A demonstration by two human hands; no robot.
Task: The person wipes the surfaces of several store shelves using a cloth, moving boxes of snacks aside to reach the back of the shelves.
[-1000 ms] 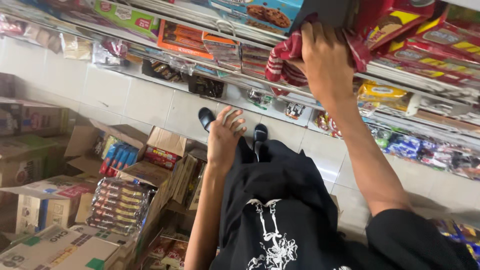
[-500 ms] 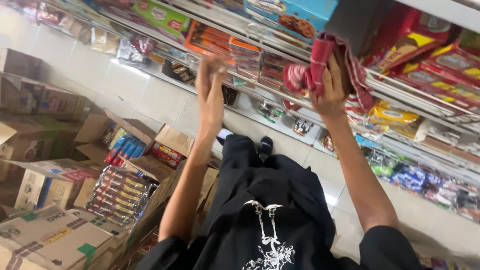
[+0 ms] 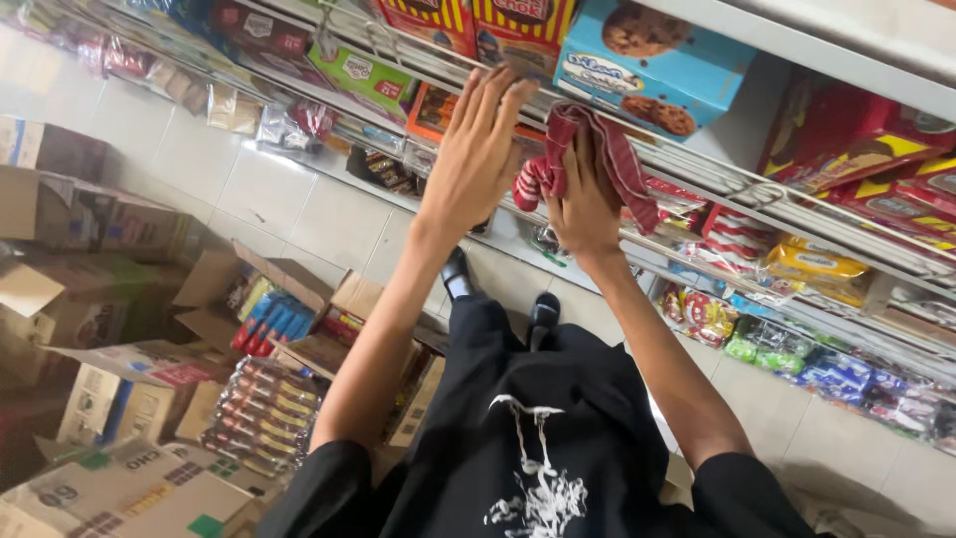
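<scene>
My right hand [image 3: 586,199] grips a red and white striped cloth [image 3: 625,159] and presses it against the wire edge of a shop shelf [image 3: 737,189]. My left hand [image 3: 478,149] is raised beside it, fingers straight and together, its tips touching the shelf rail below an orange packet [image 3: 438,108]. Above both hands stands a blue biscuit box [image 3: 647,65] with cookie pictures. Red and yellow snack packs [image 3: 478,18] stand left of that box.
Shelves of packaged snacks [image 3: 846,269] run across the upper right. Several open cardboard boxes [image 3: 129,389] of goods crowd the tiled floor at the left. My black shirt and shoes [image 3: 543,314] fill the lower middle.
My left hand has risen from waist height to the shelf rail. My right hand with the cloth has moved left along the shelf, now under the blue biscuit box.
</scene>
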